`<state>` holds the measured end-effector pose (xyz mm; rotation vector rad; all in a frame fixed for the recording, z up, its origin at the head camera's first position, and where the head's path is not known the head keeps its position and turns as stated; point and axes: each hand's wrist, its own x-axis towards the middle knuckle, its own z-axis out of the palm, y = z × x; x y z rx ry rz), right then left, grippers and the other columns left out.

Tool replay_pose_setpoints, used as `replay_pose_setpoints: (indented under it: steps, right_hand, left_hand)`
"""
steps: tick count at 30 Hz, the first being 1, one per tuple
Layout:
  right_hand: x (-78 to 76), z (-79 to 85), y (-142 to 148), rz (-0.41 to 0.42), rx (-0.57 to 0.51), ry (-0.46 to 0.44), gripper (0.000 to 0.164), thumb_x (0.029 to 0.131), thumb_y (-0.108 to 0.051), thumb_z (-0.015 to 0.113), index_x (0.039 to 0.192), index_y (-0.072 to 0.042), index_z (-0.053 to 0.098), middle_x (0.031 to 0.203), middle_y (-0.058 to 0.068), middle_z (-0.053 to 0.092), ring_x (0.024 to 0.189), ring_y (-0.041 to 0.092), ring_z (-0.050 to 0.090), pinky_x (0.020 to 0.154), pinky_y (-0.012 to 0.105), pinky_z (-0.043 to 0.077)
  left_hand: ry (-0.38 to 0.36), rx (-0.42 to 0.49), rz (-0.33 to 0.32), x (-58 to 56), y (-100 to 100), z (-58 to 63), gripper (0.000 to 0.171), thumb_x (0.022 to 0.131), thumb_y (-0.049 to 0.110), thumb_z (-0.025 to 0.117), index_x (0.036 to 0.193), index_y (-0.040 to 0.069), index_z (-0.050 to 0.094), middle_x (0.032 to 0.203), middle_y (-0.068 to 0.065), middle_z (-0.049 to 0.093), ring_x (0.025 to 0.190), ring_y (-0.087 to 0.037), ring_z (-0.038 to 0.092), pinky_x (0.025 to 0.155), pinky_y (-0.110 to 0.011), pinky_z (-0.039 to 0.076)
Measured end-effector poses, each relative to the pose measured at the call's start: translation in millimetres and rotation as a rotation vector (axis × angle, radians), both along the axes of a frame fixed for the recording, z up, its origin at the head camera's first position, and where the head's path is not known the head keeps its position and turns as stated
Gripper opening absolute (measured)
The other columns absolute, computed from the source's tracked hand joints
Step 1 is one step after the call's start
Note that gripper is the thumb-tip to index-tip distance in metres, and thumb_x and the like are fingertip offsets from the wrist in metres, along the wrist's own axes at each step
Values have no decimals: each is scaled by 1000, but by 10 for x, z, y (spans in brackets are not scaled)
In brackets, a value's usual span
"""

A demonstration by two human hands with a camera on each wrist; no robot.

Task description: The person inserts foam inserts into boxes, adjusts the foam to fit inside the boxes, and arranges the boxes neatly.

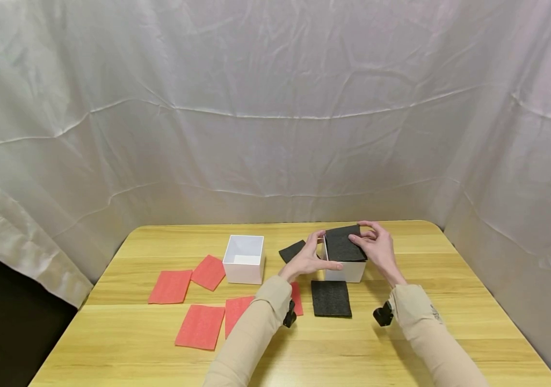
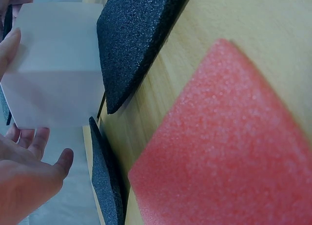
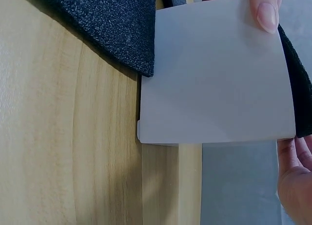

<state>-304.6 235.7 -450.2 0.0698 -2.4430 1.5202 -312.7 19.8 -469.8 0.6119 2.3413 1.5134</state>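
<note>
My left hand grips a white square box at its near left corner. The thumb lies on the front wall just below the rim, and the fingers reach along the left side. On the box's top lies a black foam sheet, covering the opening. My right hand pinches this sheet at its right edge, thumb on top and fingers behind. The box's inside is hidden. In the right wrist view the sheet's edge stands just past the rim.
One black foam square lies before the box, another to its left. A second white box, open at the top, stands farther left. Several red foam squares are spread over the wooden table's left half, some partly behind my left arm.
</note>
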Motion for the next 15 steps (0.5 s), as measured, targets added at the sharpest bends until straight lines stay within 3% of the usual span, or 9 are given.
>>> replay_pose_setpoints:
  steps: [15]
  right_hand:
    - [-17,52,9,28,62,-35,44,91,-16,75,131,-3,61,99,24,75,72,-13,62,67,12,51]
  left_hand:
    - [-11,8,1,4,-15,-6,101,85,36,81,161,21,17,166,-7,22,152,-26,29,120,-50,35]
